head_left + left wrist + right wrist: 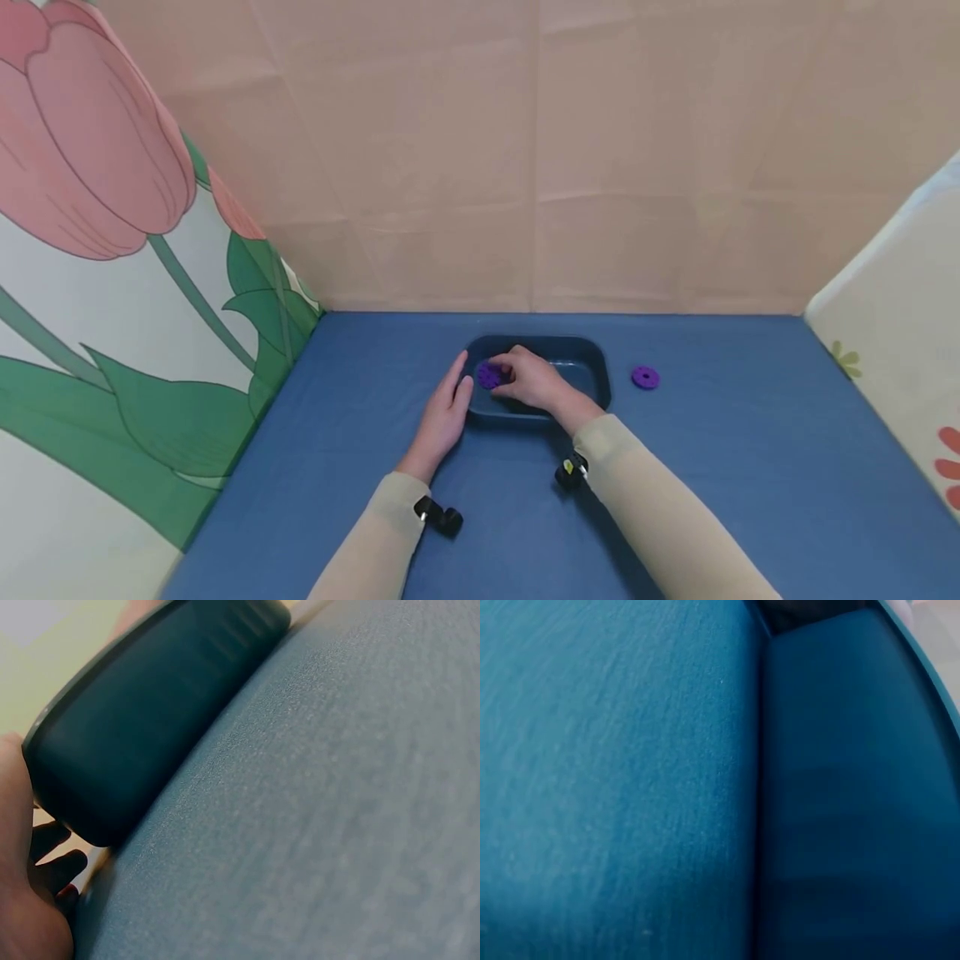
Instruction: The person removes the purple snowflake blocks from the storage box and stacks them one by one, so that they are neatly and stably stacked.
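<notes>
A dark blue rectangular tray (577, 350) with rounded corners sits on the table. My right hand (531, 379) reaches into its left half and holds a round purple disc (488, 375) with small holes between thumb and fingertips. Fairly straight fingers of my left hand (442, 417) rest against the tray's left end. In the left wrist view, that hand (22, 877) lies at the end of the tray's outer wall (142, 727). The right wrist view shows the tray's side wall (847, 787) but not the right hand's grip.
A second purple disc (645, 377), with a centre hole and smaller holes around it, lies right of the tray on the blue tablecloth (720, 467). A beige cloth wall (525, 167) rises behind the table. Printed panels stand at the left (150, 333) and right (900, 333).
</notes>
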Motion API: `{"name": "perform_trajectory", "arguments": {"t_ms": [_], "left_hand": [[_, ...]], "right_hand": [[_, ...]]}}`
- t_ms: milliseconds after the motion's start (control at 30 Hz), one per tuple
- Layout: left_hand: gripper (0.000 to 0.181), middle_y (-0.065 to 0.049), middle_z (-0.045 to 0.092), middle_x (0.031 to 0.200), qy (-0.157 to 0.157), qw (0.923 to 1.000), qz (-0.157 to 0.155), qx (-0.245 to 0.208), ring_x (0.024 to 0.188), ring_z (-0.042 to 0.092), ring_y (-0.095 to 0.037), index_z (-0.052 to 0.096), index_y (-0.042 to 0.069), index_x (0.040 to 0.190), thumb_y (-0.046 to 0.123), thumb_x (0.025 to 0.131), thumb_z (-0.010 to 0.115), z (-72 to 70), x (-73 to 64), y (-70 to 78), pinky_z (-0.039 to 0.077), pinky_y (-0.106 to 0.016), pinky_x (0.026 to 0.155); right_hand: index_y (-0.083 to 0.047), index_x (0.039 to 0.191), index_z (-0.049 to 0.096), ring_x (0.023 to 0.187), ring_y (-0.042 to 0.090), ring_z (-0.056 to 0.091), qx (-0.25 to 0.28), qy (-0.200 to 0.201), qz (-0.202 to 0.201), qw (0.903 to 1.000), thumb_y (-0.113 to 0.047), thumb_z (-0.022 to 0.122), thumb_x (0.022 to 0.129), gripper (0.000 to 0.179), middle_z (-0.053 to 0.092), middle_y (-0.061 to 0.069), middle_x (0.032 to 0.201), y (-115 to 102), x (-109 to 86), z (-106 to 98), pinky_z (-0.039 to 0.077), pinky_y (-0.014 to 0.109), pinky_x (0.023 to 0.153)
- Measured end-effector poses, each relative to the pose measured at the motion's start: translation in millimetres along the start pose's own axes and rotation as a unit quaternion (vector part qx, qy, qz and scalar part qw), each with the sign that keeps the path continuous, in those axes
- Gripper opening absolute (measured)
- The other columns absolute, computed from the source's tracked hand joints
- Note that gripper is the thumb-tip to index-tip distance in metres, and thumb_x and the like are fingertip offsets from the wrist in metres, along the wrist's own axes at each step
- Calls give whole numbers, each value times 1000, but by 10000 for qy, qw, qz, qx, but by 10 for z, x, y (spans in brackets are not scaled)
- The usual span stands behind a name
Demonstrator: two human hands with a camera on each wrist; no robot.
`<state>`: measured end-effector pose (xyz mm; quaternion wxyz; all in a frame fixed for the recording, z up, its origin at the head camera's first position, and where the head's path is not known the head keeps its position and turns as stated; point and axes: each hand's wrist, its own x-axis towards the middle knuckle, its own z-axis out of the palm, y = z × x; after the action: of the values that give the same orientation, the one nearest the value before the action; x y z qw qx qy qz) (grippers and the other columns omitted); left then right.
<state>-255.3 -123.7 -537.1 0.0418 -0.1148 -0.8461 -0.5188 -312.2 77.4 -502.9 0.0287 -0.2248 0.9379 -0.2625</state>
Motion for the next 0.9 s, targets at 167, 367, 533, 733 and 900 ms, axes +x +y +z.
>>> {"name": "perform_trajectory", "arguments": {"t_ms": [167,367,533,733,900], "left_hand": [[54,19,26,154,8,10000,-40,19,142,25,-12,25,36,155,50,104,35,0,-9,-4,26,-51,113],[52,19,26,154,23,10000,-38,1,142,26,-13,26,37,154,48,104,36,9,-15,-14,26,-52,113],[53,20,26,154,15,10000,-44,59,142,25,-12,25,39,154,51,104,34,8,-5,-9,26,-50,113],[50,18,26,155,63,9999,-26,118,142,27,-13,25,40,154,47,105,35,6,-14,-1,26,-51,113],[50,18,27,155,67,9999,-16,123,142,27,-14,24,42,153,49,104,35,4,-15,1,27,-51,113]], "right_hand": [[-15,131,63,85,15,55,-157,-115,-158,9997,-33,80,82,55,57,7,104,-7,-19,8,50,36,76],[-16,128,66,84,15,55,-240,-113,-245,9993,-34,80,82,51,57,8,106,-6,-36,18,50,35,76],[-18,126,67,85,15,55,-264,-55,-274,9993,-34,80,82,49,57,6,106,-1,-34,24,50,36,77],[-23,130,65,85,16,53,-430,-164,-315,9984,-36,79,82,52,56,5,106,-46,-55,-1,49,36,75],[-24,125,68,86,16,52,-423,-170,-394,9982,-37,79,83,46,57,6,106,-49,-67,0,48,36,76]]}}
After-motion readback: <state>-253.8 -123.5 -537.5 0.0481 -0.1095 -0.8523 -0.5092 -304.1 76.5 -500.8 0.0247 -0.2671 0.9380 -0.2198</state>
